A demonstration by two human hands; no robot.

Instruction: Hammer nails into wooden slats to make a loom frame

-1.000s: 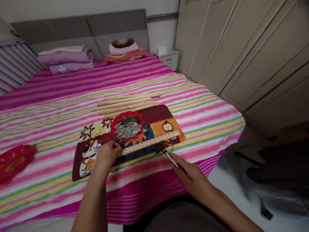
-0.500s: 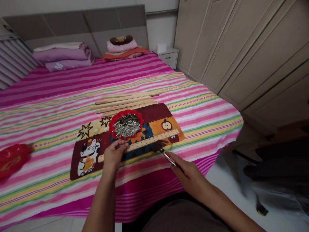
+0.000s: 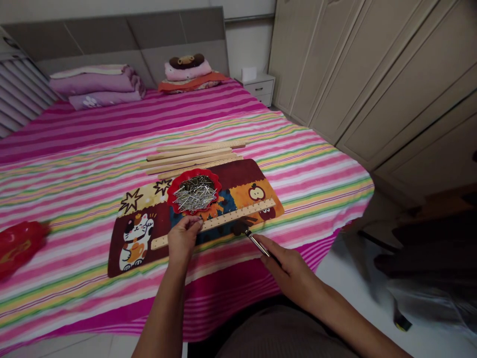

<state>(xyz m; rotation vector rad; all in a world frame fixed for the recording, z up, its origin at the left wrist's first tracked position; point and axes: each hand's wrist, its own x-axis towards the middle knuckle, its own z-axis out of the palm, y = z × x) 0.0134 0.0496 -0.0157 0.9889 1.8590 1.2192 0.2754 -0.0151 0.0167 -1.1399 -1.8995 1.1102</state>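
Observation:
A long pale wooden strip lies across a patterned mat, with a row of nails standing in its right part and small holes along the left. My left hand rests over the strip's middle, thumb and forefinger pinched at its upper edge; whatever is between the fingertips is too small to make out. In my right hand is a hammer with a metal shaft and dark grip, its dark head low beside the strip's near edge. Just beyond my left hand sits a red scalloped bowl full of loose nails.
Several more wooden strips lie behind the mat. A red plastic item is at the left on the striped bedspread. Folded bedding stands by the headboard; wardrobes line the right side.
My left hand has shifted slightly right along the strip, uncovering more of its left part. The right hand and hammer stay nearly in place.

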